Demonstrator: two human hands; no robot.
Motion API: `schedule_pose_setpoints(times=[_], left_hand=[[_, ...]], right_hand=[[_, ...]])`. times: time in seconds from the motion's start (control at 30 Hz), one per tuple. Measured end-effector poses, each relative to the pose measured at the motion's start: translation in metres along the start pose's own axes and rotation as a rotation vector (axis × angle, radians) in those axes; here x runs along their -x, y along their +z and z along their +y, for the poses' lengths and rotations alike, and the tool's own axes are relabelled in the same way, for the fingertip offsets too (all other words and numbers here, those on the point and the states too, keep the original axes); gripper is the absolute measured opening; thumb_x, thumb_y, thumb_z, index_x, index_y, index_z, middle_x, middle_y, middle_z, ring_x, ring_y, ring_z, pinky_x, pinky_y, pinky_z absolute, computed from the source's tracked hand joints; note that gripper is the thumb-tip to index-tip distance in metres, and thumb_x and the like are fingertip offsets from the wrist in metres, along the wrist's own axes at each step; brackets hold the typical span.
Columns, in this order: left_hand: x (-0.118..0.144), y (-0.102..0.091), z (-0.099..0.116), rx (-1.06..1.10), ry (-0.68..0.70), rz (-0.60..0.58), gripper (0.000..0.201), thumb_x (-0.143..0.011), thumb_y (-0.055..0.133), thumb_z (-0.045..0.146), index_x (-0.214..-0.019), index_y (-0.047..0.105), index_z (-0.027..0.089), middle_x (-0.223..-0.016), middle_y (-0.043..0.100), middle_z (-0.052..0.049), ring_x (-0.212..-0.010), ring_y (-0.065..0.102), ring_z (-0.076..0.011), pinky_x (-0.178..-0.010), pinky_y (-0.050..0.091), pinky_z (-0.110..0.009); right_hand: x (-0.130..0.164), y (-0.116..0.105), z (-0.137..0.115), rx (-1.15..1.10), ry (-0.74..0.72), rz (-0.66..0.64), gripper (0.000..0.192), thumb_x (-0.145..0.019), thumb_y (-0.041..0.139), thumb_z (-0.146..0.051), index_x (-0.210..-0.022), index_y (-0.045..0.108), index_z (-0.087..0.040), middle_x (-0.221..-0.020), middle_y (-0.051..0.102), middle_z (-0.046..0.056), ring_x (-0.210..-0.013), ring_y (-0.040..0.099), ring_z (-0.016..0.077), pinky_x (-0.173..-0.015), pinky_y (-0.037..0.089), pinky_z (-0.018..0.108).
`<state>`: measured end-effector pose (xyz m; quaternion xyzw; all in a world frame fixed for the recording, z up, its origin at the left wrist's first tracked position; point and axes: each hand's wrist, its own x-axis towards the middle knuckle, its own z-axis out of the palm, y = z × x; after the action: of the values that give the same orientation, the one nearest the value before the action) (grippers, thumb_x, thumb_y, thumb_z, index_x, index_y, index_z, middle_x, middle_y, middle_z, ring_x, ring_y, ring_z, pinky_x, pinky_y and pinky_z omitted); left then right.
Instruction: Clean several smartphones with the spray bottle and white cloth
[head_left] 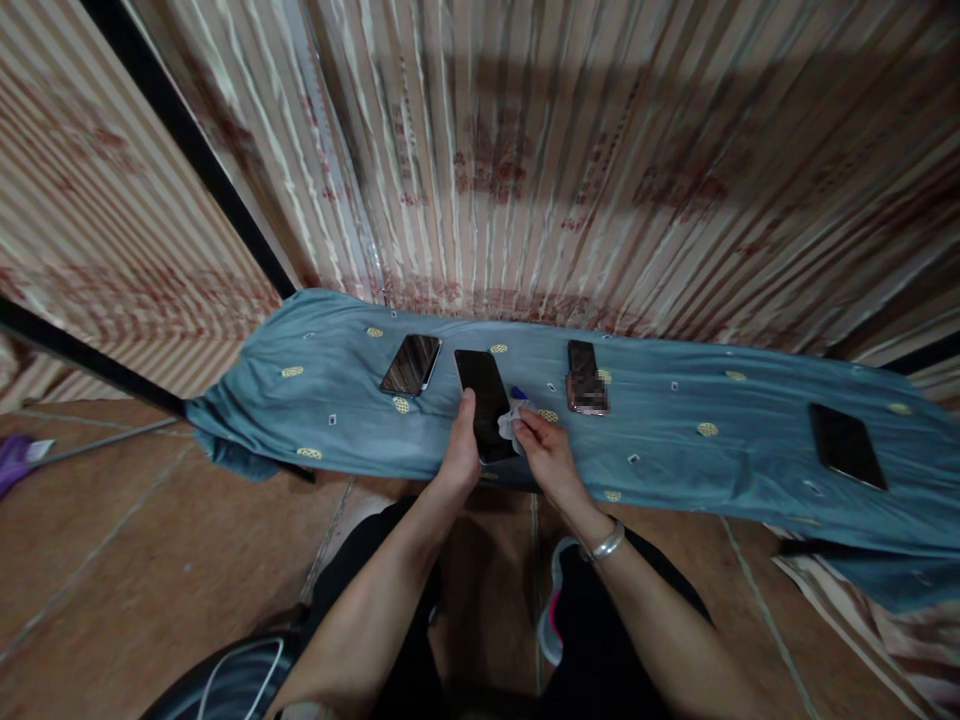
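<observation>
L grip (460, 455) holds dark phone (481, 385), R grip (549, 455) pinches whitish cloth (511, 418), w/ other phones (411, 365) on teal sheet (660, 460).

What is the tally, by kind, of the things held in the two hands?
Dark-screened phone, in the left hand: 1
Crumpled pale cloth, in the right hand: 1
Total: 2
The small blue piece by the cloth is uncounted; I cannot tell whether it is separate.
</observation>
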<state>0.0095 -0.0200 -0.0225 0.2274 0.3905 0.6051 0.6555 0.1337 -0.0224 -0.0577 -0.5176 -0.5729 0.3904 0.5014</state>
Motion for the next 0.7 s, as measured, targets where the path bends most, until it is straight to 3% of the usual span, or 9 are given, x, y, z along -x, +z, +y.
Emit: schedule_pose_setpoints(times=[0.13,0.37,0.53,0.7], left_hand=[[0.005,0.008,0.016,0.105,-0.042,0.059,0.056,-0.095,0.047,0.053,-0.128,0.065,0.011,-0.12,0.074,-0.011,-0.118,0.066,-0.0239,-0.107,0.047,-0.036],[0.008,0.008,0.029,0.152,-0.04,0.095,0.054,-0.095,0.045,0.058,-0.107,0.072,0.013,-0.101,0.078,-0.01,-0.103,0.072,-0.0218,-0.096,0.053,-0.032],[0.01,0.007,0.034,0.199,-0.071,0.156,0.047,-0.1,0.041,0.05,-0.092,0.07,0.013,-0.075,0.074,-0.005,-0.074,0.072,-0.0157,-0.076,0.055,-0.025],[0.014,0.009,0.035,0.229,-0.09,0.166,0.046,-0.099,0.041,0.05,-0.096,0.069,0.013,-0.076,0.074,-0.005,-0.078,0.073,-0.0181,-0.073,0.056,-0.026]], right_hand=[[0.008,0.004,-0.012,0.072,-0.073,-0.043,0.035,-0.091,0.052,-0.048,-0.1,0.075,-0.023,-0.086,0.076,0.004,-0.082,0.069,0.0248,-0.079,0.056,0.039],[0.026,0.007,-0.029,0.412,-0.306,-0.09,0.045,-0.099,0.04,-0.038,-0.128,0.065,-0.016,-0.118,0.073,0.015,-0.107,0.069,0.0312,-0.093,0.056,0.047],[0.032,0.006,-0.043,0.74,-0.456,-0.186,0.046,-0.102,0.033,-0.027,-0.134,0.059,-0.007,-0.108,0.073,0.02,-0.099,0.068,0.032,-0.091,0.056,0.048],[0.036,0.008,-0.062,1.06,-0.539,-0.209,0.04,-0.098,0.037,-0.013,-0.127,0.063,-0.001,-0.104,0.072,0.021,-0.095,0.065,0.0307,-0.09,0.055,0.046]])
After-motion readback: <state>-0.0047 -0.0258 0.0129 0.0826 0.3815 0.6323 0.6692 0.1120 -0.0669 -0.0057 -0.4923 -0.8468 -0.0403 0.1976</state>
